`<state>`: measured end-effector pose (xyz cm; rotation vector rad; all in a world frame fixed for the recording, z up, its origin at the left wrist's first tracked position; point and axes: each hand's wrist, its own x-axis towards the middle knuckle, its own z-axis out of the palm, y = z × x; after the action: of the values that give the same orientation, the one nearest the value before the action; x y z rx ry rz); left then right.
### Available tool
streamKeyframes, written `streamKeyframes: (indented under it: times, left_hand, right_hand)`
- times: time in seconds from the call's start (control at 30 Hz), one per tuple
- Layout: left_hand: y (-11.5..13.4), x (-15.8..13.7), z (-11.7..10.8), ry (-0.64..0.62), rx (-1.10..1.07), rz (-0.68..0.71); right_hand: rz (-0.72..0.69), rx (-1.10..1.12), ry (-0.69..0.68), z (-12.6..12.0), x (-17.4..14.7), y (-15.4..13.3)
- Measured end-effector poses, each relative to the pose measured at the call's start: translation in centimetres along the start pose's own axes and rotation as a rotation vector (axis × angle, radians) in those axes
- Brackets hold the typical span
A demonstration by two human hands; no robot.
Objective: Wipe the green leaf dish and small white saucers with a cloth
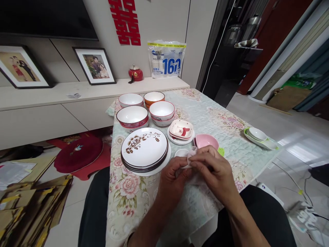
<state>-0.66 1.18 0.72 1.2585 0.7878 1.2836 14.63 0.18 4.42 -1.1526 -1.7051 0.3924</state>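
My left hand [172,176] and my right hand [216,169] meet over the near part of the table, fingers pinched together. Between their fingertips is a thin white tissue-like sheet [192,156], crumpled and partly covered by the fingers. Whether something small lies inside it, I cannot tell. Just beyond my left fingers sits a small white dish [181,153], partly hidden. A pink bowl [206,140] stands right behind my right hand. Left of my hands is a stack of white plates [144,147] with brown flowers. Small square dishes [181,128] with a red figure rest on white plates beyond.
Stacked bowls [132,115] stand at the table's far left. A green leaf-shaped dish [259,141] with small white bowls lies near the right edge. Behind are a cabinet top [102,91], a red jar [135,73] and a plastic bag [167,60]. Flattened cardboard [38,206] lies on the floor.
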Motion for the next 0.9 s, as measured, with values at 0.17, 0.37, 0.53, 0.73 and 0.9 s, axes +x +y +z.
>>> streamKeyframes:
  times: [0.17, 0.37, 0.53, 0.73, 0.9]
  left_hand:
    - [0.3, 0.0, 0.1, -0.07, -0.118, -0.106]
    - [-0.1, 0.1, 0.5, -0.012, -0.352, -0.209]
    - [-0.1, 0.1, 0.6, 0.052, -0.417, -0.285]
    - [-0.4, 0.1, 0.7, 0.052, -0.496, -0.289]
    - [-0.8, 0.1, 0.6, 0.041, -0.468, -0.265]
  right_hand:
    - [0.302, 0.201, 0.101, -0.5, -0.1, 2.2]
    - [0.06, 0.039, 0.05, 0.4, -0.3, 0.6]
    - [-0.062, -0.076, -0.014, 0.5, -0.1, -0.2]
    - [-0.007, -0.115, 0.139, 0.6, -0.1, 1.3]
    - [-0.104, -0.138, 0.01, 0.9, -0.5, 0.0]
